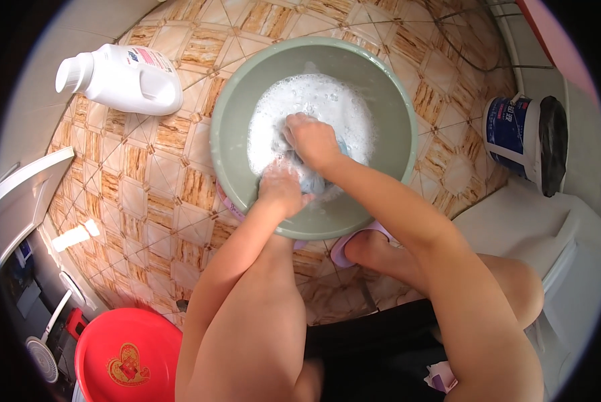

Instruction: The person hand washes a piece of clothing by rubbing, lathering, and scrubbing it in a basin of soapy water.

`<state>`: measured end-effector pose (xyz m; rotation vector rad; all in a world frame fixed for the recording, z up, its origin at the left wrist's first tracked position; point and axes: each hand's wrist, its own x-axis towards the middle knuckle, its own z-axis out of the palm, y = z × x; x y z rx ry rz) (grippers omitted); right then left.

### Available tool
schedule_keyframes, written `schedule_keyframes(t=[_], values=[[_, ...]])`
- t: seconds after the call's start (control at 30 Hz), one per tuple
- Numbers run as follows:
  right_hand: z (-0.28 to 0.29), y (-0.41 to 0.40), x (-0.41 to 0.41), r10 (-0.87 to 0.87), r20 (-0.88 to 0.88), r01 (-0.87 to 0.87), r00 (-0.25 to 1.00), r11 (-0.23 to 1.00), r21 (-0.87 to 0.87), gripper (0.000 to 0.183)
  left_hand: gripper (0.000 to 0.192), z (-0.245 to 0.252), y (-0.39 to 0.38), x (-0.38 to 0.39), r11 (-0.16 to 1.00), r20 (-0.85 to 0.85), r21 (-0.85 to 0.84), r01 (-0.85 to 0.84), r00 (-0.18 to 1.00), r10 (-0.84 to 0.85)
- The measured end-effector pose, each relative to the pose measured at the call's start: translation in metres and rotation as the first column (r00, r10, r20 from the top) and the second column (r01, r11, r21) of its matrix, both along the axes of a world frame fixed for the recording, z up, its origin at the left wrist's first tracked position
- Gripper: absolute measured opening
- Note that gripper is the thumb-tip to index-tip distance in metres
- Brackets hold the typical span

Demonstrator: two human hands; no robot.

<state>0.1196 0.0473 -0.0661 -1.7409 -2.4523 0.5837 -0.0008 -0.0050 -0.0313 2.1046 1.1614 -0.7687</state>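
A round grey-green plastic basin (388,90) stands on the floor in front of me, with white suds (330,98) over the water in it. My right hand (311,139) is curled over the middle of the basin, gripping part of a wet bluish-grey cloth. More of this cloth (313,183) shows between and below my hands, and the rest is under foam. Nearer to me, at the cloth's left side, my left hand (282,188) reaches down into the suds. Foam covers its fingertips, so its hold is hidden.
A white detergent bottle (124,80) is at the upper left on the tiled floor (180,161). A red basin (149,341) lies at lower left, near a small fan (42,359). To the right is a white-and-blue bucket (511,130) with a black cover.
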Motion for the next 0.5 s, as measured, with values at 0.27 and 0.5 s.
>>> schedule_keyframes(t=[0.27,0.5], values=[[-0.016,0.026,0.009,-0.037,-0.06,0.039,0.998,0.998,0.043,0.024,0.096,0.005,-0.001,0.007,0.99,0.006,-0.079,-0.118,0.993,0.119],[0.037,-0.02,-0.022,0.272,-0.127,-0.288,0.954,0.947,-0.14,0.03,0.094,0.0,-0.003,-0.018,0.996,0.131,-0.04,-0.081,0.988,0.086]])
